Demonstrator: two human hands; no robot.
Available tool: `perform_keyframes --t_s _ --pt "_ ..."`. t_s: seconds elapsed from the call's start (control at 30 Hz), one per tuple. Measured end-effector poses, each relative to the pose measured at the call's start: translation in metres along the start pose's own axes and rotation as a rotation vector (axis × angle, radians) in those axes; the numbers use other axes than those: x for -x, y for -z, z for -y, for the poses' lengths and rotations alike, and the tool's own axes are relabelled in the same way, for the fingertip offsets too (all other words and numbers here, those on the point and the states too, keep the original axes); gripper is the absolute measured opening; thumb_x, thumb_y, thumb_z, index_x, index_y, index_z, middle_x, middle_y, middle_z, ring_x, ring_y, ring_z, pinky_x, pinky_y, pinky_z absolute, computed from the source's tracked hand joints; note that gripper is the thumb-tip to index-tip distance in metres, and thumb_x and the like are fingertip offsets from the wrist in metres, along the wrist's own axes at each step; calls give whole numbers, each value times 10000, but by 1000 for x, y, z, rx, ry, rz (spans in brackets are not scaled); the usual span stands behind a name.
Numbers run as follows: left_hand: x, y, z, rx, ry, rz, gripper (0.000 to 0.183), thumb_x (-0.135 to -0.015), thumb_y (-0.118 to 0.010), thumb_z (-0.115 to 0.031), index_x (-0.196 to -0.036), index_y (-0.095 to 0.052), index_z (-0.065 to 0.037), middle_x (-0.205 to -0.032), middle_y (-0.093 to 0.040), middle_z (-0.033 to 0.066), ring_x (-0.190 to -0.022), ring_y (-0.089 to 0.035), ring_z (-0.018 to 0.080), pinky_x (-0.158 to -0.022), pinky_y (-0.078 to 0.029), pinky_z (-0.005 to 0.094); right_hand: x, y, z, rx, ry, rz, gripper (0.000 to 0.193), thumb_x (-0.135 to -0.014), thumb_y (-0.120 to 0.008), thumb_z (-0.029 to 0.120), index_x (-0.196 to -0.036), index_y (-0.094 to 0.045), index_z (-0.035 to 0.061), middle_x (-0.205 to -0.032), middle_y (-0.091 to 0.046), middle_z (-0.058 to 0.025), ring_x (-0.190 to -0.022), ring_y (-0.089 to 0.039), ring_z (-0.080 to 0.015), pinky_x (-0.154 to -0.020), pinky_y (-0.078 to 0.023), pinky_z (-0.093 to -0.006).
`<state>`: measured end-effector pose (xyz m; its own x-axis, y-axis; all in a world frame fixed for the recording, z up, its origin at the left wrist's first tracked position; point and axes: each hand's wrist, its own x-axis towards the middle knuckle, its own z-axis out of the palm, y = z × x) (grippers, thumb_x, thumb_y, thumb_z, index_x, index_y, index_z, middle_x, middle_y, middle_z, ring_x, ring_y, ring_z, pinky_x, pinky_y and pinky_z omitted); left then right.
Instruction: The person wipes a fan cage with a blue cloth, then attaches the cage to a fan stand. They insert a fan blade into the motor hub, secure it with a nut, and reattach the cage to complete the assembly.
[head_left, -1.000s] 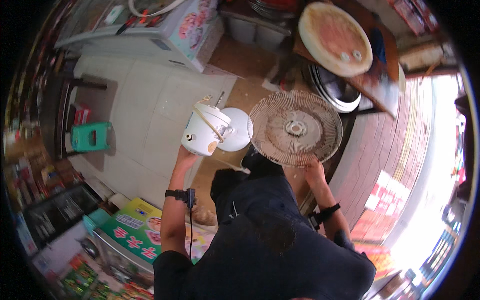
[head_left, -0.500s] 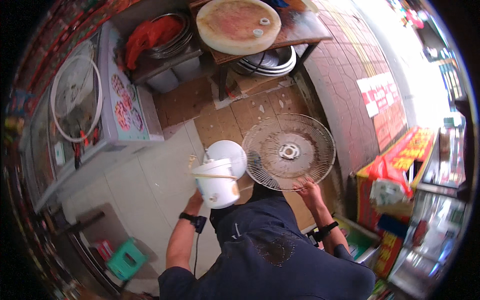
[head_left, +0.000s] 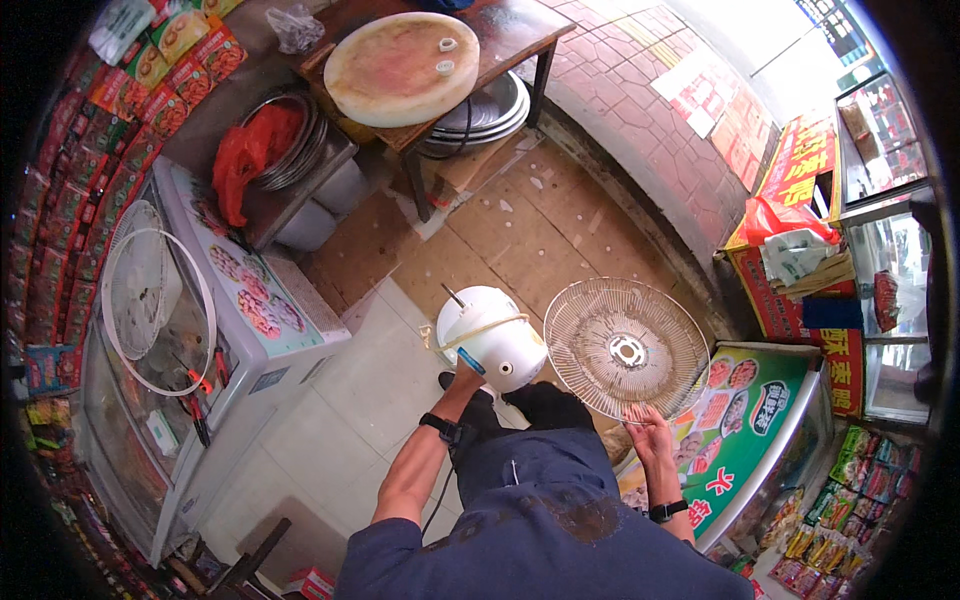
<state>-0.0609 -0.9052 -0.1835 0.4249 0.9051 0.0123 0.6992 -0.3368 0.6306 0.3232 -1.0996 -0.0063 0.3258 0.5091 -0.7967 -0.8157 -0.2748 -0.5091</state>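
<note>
Fingers (head_left: 643, 415), fan guard (head_left: 627, 350) now farther right

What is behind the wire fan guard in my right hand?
Brown floor shows hazily between the wires of the fan guard; anything behind its white centre ring or your right fingers is covered.

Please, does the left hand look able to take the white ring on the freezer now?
Probably not: the left hand seems busy supporting the white fan housing, and the white ring lies well off to the left, on the freezer.
</note>
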Motion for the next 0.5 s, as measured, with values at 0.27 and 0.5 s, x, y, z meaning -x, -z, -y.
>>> perform_keyframes --t_s 0.27,0.5 --pt "-7 -23 -18 -185 -11 -31 565 -906 -778 -108 -1435 -587 -51 -1391 -683 92 -1258 -647 272 -1097 -487 450 2 37 17 67 73 -22 659 -909 -563 12 -1536 -361 50 -1461 -528 -243 -1262 -611 -481 -1048 -540 -580" --pt "19 -16 -5 -348 -59 -27 545 -916 -770 -109 -1428 -591 -52 -1393 -682 95 -1257 -648 270 -1098 -488 449 -6 21 38 96 161 -15 658 -909 -532 -58 -1542 -379 34 -1461 -539 -243 -1156 -680 -436 -938 -608 -528"
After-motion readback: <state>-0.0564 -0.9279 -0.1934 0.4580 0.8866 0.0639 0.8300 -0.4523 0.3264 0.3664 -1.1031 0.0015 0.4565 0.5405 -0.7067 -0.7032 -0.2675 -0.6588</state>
